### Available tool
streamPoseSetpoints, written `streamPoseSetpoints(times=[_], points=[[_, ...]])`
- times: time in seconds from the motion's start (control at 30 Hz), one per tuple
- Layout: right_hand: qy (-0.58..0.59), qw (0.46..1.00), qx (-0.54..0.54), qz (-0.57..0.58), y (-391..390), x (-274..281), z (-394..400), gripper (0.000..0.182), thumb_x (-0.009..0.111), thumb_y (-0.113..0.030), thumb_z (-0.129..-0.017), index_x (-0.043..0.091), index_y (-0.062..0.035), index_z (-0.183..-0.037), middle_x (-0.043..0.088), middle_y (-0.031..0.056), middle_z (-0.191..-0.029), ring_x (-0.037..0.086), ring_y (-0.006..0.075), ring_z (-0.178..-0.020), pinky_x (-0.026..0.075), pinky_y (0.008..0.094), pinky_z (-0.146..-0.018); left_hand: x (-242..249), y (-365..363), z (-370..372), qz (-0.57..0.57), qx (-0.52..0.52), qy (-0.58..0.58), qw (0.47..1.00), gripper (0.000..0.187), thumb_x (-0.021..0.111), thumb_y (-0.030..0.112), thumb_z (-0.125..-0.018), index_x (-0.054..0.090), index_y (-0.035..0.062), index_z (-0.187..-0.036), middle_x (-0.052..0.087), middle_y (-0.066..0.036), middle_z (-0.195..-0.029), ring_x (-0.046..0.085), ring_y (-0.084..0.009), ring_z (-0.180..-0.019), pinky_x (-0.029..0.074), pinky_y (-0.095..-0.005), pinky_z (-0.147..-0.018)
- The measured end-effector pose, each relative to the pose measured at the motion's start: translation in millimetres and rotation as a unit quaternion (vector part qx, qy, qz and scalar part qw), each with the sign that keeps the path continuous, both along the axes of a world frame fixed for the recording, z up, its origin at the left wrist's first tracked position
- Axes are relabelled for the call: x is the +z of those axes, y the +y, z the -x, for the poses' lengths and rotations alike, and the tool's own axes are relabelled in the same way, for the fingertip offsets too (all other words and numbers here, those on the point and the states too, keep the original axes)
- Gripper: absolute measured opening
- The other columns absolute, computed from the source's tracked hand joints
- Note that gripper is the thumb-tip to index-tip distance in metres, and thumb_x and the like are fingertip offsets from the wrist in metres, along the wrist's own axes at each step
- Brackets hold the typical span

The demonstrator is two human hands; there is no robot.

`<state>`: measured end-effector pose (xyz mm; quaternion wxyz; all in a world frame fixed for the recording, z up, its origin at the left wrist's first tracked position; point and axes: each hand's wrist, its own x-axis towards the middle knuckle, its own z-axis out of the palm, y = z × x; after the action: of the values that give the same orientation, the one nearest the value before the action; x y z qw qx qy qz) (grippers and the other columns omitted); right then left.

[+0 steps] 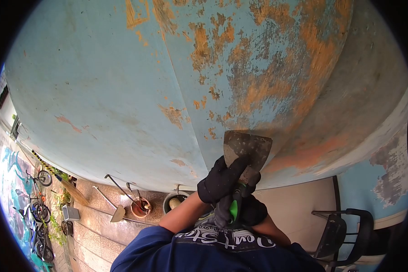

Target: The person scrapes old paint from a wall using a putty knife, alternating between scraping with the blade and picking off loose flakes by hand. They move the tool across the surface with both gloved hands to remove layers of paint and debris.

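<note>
Both hands (231,195) grip the scraper (247,152) against the wall (122,90).

Both hands are in black fabric work gloves, left hand (220,181) and right hand (249,211) alike, kinda fuzzy knit with snug cuffs at the wrist. Forearms are bare. Navy blue short-sleeved tee with white lettering across the chest.

Left hand (220,181): black-gloved, raised, fingers extended forward. Right hand (247,211): black-gloved, curled in a closed grip just below. Forearms bare, angled upward.
</note>
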<state>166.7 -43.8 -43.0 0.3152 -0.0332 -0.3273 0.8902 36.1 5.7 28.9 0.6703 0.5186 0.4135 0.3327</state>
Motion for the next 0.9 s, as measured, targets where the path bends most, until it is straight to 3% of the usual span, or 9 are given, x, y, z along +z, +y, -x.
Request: streamPoseSetpoints(times=[0.07, 0.2, 0.3, 0.4, 0.47, 0.67, 0.73, 0.83, 0.9], points=[[0.004, 1.000, 0.019, 0.008, 5.2, 2.8, -0.7, 0.080, 0.047, -0.073, -0.090, 0.063, 0.0048, -0.082, 0.063, 0.0157, -0.075, 0.065, 0.0304, -0.072, 0.053, 0.0400, -0.070, -17.0, 2.4, -2.2, -0.096, 0.034, -0.005, 0.995, 0.033, 0.054, 0.020, -0.103, 0.061, 0.0039, -0.130, 0.066, -0.012, -0.117, 0.065, -0.0199, -0.103, 0.052, -0.0340, -0.089], [0.021, 0.999, 0.025, -0.001, 15.9, -7.1, 1.0, 0.080, 0.045, -0.072, -0.092, 0.063, 0.0053, -0.083, 0.063, 0.0161, -0.075, 0.064, 0.0307, -0.073, 0.053, 0.0394, -0.072, -21.2, 9.9, -4.2, -0.036, 0.051, -0.067, 0.996, 0.032, 0.058, 0.022, -0.101, 0.063, 0.0030, -0.127, 0.069, -0.008, -0.108, 0.066, -0.0156, -0.095, 0.053, -0.0316, -0.082], [0.062, 0.996, 0.051, -0.033, 21.0, -16.4, -3.4, 0.074, 0.046, -0.066, -0.094, 0.063, 0.0058, -0.085, 0.063, 0.0169, -0.077, 0.064, 0.0303, -0.075, 0.052, 0.0388, -0.074, -35.9, 14.3, -6.9, -0.123, 0.067, -0.070, 0.988, 0.031, 0.061, 0.023, -0.100, 0.064, 0.0023, -0.123, 0.070, -0.005, -0.098, 0.066, -0.0127, -0.087, 0.053, -0.0294, -0.076], [-0.147, 0.978, -0.052, -0.139, 21.3, -23.5, -7.0, 0.070, 0.045, -0.063, -0.094, 0.063, 0.0051, -0.085, 0.062, 0.0174, -0.079, 0.063, 0.0298, -0.078, 0.051, 0.0382, -0.074, -12.6, 17.1, -5.5, -0.085, 0.067, -0.099, 0.989, 0.028, 0.060, 0.024, -0.101, 0.065, 0.0023, -0.118, 0.070, -0.006, -0.097, 0.066, -0.0131, -0.086, 0.053, -0.0296, -0.075], [-0.022, 0.998, 0.002, -0.051, 31.0, 2.7, 2.8, 0.073, 0.044, -0.066, -0.087, 0.061, 0.0037, -0.071, 0.059, 0.0164, -0.064, 0.060, 0.0315, -0.062, 0.049, 0.0424, -0.064, -0.3, 24.0, 0.5, -0.027, -0.007, -0.157, 0.987, 0.025, 0.061, 0.024, -0.100, 0.064, 0.0028, -0.113, 0.070, -0.006, -0.095, 0.066, -0.0129, -0.086, 0.053, -0.0301, -0.075], [-0.056, 0.995, 0.005, -0.085, 26.5, -31.6, -7.8, 0.075, 0.043, -0.068, -0.087, 0.062, 0.0028, -0.074, 0.061, 0.0168, -0.067, 0.062, 0.0319, -0.065, 0.049, 0.0424, -0.066, -9.1, 12.2, -10.9, -0.022, 0.039, -0.119, 0.992, 0.028, 0.062, 0.026, -0.100, 0.063, 0.0025, -0.115, 0.070, -0.008, -0.097, 0.066, -0.0141, -0.088, 0.053, -0.0316, -0.077], [0.048, 0.998, 0.022, -0.034, 28.2, -23.6, -5.5, 0.074, 0.043, -0.067, -0.087, 0.062, 0.0033, -0.076, 0.062, 0.0175, -0.069, 0.062, 0.0324, -0.067, 0.049, 0.0430, -0.066, -8.1, 16.3, -10.7, -0.045, 0.043, -0.089, 0.994, 0.030, 0.061, 0.027, -0.100, 0.064, 0.0021, -0.118, 0.070, -0.008, -0.098, 0.066, -0.0153, -0.090, 0.053, -0.0320, -0.079], [-0.019, 0.999, 0.008, -0.027, 23.1, -9.6, -11.2, 0.073, 0.046, -0.066, -0.086, 0.064, 0.0043, -0.076, 0.063, 0.0183, -0.070, 0.062, 0.0336, -0.068, 0.049, 0.0434, -0.067, -17.6, 16.5, -10.8, -0.096, 0.037, -0.108, 0.989, 0.031, 0.060, 0.027, -0.100, 0.064, 0.0021, -0.120, 0.070, -0.007, -0.099, 0.066, -0.0151, -0.090, 0.052, -0.0319, -0.079], [-0.198, 0.972, -0.121, -0.026, 13.2, -27.6, -7.6, 0.074, 0.048, -0.066, -0.086, 0.065, 0.0051, -0.077, 0.064, 0.0190, -0.072, 0.063, 0.0342, -0.069, 0.049, 0.0435, -0.069, -26.0, 12.1, -11.7, -0.118, 0.074, -0.070, 0.988, 0.032, 0.059, 0.027, -0.101, 0.064, 0.0022, -0.120, 0.070, -0.007, -0.099, 0.065, -0.0147, -0.089, 0.052, -0.0321, -0.080]])
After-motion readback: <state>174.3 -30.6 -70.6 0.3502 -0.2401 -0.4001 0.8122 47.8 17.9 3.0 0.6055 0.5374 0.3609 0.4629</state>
